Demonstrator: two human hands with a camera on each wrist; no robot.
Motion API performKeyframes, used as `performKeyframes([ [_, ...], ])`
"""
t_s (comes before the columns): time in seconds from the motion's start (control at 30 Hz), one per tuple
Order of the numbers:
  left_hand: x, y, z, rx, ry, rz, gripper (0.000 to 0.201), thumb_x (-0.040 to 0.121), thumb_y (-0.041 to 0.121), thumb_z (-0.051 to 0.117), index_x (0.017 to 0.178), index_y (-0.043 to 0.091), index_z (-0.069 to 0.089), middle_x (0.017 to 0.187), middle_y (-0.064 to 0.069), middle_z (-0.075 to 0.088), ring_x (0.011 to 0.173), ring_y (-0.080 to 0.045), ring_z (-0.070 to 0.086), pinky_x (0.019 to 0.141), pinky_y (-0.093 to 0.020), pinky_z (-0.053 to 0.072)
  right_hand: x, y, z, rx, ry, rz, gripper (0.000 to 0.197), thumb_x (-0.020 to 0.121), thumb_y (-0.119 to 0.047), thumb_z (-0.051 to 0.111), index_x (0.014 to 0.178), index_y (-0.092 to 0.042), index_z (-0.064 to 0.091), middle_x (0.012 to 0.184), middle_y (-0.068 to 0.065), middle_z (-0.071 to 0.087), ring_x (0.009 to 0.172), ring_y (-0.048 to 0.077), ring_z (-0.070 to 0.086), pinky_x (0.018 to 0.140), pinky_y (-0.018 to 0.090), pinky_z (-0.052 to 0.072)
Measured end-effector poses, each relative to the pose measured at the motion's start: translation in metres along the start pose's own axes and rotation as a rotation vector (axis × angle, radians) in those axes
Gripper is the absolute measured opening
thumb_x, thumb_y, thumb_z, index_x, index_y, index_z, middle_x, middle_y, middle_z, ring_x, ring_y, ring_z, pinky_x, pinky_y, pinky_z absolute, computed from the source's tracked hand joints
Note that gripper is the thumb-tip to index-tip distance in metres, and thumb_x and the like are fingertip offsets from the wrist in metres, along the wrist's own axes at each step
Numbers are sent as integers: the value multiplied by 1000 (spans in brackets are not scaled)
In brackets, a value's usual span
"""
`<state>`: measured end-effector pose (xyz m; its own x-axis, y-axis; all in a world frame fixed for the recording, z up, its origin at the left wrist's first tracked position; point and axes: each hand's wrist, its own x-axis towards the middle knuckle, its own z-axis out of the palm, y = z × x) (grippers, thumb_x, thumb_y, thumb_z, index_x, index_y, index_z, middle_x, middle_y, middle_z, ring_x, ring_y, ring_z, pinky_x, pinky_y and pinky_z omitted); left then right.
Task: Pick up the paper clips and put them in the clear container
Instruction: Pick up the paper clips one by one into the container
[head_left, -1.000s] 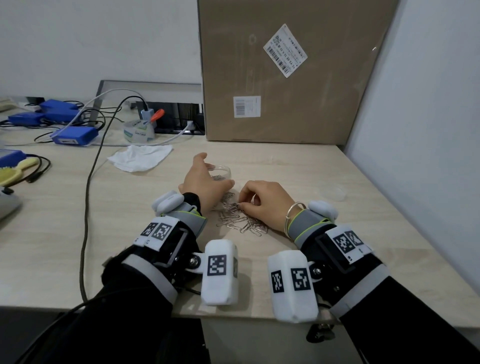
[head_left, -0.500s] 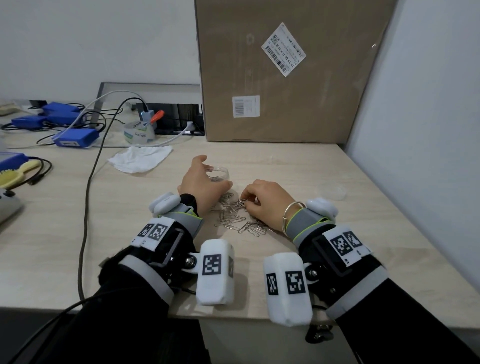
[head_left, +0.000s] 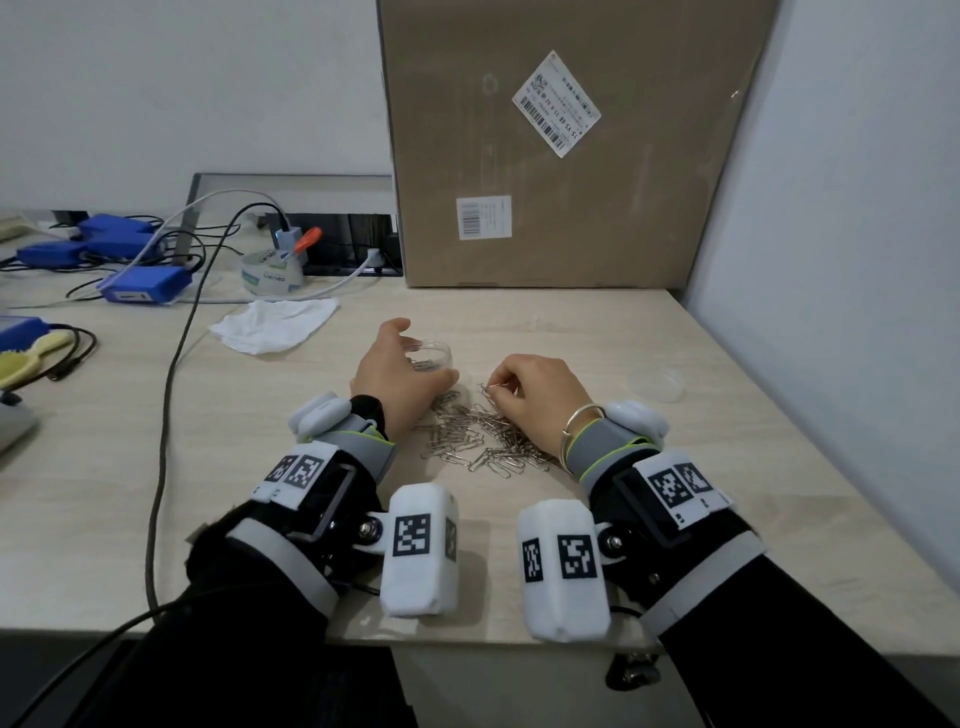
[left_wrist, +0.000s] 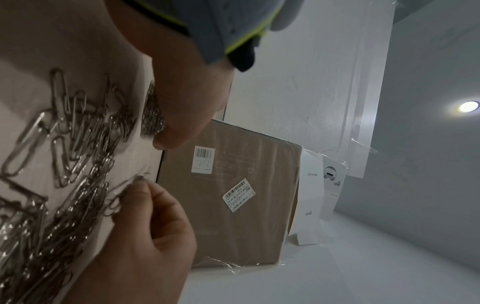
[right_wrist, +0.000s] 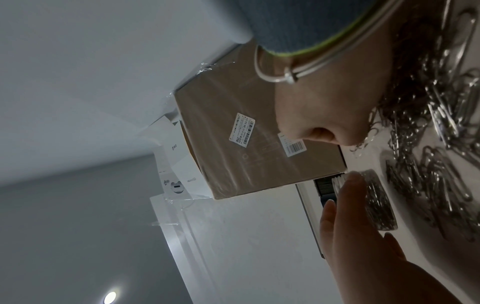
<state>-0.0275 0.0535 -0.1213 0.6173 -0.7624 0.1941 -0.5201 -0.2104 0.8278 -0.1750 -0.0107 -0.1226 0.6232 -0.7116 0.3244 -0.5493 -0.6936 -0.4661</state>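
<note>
A heap of silver paper clips (head_left: 478, 441) lies on the pale wooden table (head_left: 597, 332) between my hands, also close up (left_wrist: 64, 156). The small round clear container (head_left: 435, 354) stands just beyond the heap with several clips inside it (right_wrist: 379, 203). My left hand (head_left: 415, 358) curves round the container's near left side, thumb behind it and fingers (right_wrist: 345, 191) along its wall. To the right, my right hand (head_left: 497, 387) pinches a paper clip (head_left: 488, 388) between thumb and fingertips, just above the heap's far edge (left_wrist: 130, 183).
The container's clear lid (head_left: 655, 387) lies to the right, near the wall. A big cardboard box (head_left: 561, 156) stands at the back. A white cloth (head_left: 275, 325), tape roll (head_left: 271, 271), blue boxes (head_left: 145, 286) and a black cable (head_left: 166, 395) lie to the left.
My right hand has lifted its pinched fingertips a little off the heap, with a clip held in them. The left hand has stayed at the container.
</note>
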Motion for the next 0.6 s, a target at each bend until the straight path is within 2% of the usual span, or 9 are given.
performKeyframes([
  [0.03, -1, 1, 0, -5, -6, -1, 88, 59, 40, 74, 136, 20, 37, 124, -1, 56, 114, -26, 57, 103, -43, 42, 1, 0, 0, 49, 47, 0, 13, 85, -17, 55, 88, -11, 66, 92, 6, 70, 85, 23, 61, 80, 35, 48],
  [0.1, -2, 2, 0, -11, -17, 2, 91, 53, 43, 70, 135, 21, 38, 120, 0, 56, 113, -25, 57, 102, -43, 42, 2, -1, -3, 196, 176, -8, 11, 84, -15, 59, 86, -9, 67, 86, 6, 69, 74, 17, 57, 71, 23, 46],
  [0.17, -3, 2, 0, -11, -44, 23, 87, 58, 38, 75, 135, 22, 38, 115, 4, 54, 110, -23, 58, 100, -42, 45, 2, -4, -6, 343, 320, -15, 8, 83, -12, 61, 86, -7, 67, 79, 2, 66, 68, 12, 54, 63, 11, 40],
  [0.27, -5, 6, 3, -44, -161, 87, 81, 69, 22, 79, 138, 21, 36, 121, 2, 56, 106, -18, 59, 94, -36, 50, 3, -6, -9, 486, 447, -15, 6, 83, -12, 62, 86, -8, 67, 77, -3, 63, 67, 7, 54, 64, 7, 41],
  [0.3, -7, 7, 4, -55, -211, 110, 83, 70, 18, 80, 139, 20, 34, 123, 1, 56, 107, -17, 59, 92, -30, 51, 2, -7, -9, 516, 455, -13, 6, 83, -12, 63, 86, -9, 67, 78, -4, 64, 67, 5, 54, 65, 8, 42],
  [0.37, -11, 10, 5, -44, -295, 161, 88, 68, 14, 82, 141, 19, 33, 122, 3, 56, 107, -12, 56, 82, -11, 48, 2, -8, -9, 531, 431, -38, 5, 83, -12, 63, 86, -10, 68, 77, -5, 64, 66, -1, 54, 65, 6, 42],
  [0.43, -14, 12, 6, -44, -337, 197, 91, 68, 14, 83, 142, 20, 31, 123, 4, 55, 108, -9, 54, 75, -1, 44, 1, -8, -9, 477, 366, -98, 6, 83, -11, 63, 85, -10, 69, 78, -3, 65, 68, -1, 54, 69, 10, 43],
  [0.53, -15, 13, 6, -54, -332, 219, 91, 69, 12, 82, 143, 19, 30, 121, 4, 53, 109, -9, 52, 70, 7, 38, 1, -4, -6, 294, 292, -152, 12, 84, -22, 63, 90, -19, 73, 88, -2, 70, 90, 15, 52, 84, 35, 41],
  [0.6, -14, 13, 6, -51, -317, 221, 91, 69, 13, 82, 143, 20, 30, 120, 5, 53, 110, -10, 52, 70, 7, 37, 1, -2, -5, 228, 280, -155, 16, 86, -28, 61, 96, -25, 73, 95, -4, 68, 96, 16, 45, 87, 39, 37],
])
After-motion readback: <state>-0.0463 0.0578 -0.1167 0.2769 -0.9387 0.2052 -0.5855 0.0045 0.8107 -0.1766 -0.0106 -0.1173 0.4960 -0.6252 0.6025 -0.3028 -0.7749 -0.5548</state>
